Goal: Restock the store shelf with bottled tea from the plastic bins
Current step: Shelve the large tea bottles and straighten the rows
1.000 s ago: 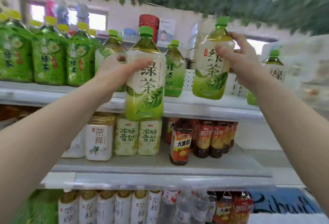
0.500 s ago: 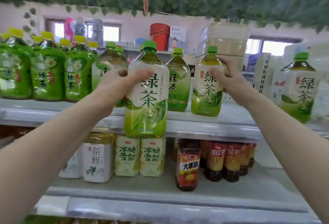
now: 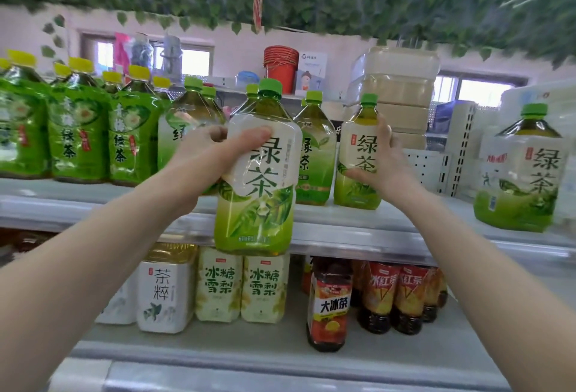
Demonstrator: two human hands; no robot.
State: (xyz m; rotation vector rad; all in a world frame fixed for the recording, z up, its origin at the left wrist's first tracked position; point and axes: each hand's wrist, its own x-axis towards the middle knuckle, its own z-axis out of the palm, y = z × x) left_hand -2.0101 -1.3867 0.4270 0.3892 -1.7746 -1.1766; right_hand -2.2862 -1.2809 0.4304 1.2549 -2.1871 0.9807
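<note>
On the grey shelf point(image 3: 78, 201), tea bottles point(image 3: 78, 142) stand.

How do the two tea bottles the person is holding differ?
The left bottle hangs in the air in front of the shelf edge; the right bottle stands on the shelf. The left bottle looks bigger, being nearer the camera. The left hand grips its bottle from the left side, the right hand from the right. Both have green caps and the same white-and-green label.
</note>
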